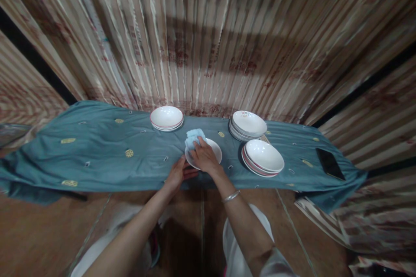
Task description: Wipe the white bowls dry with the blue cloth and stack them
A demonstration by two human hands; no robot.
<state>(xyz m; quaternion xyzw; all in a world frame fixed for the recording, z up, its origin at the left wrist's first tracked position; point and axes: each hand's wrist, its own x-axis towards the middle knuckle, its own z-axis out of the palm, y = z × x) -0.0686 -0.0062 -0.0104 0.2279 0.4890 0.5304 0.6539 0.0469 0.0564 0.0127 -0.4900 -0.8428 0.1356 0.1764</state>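
Observation:
A white plate [214,149] lies in front of me near the table's front edge. My right hand [203,154], with a silver bangle on its wrist, presses a folded light blue cloth [194,136] against the plate's far left part. At the near left rim, my left hand [179,173] grips the plate, its fingers reaching partly under it. The cloth covers some of the plate's rim, and my right hand hides part of its inside.
The table has a teal patterned cloth [100,147]. Stacked plates [166,117] stand at the back left. Two more stacks, a back one [249,124] and a nearer one [264,156], are at the right. A black phone [329,163] lies far right. Curtains [201,43] hang behind.

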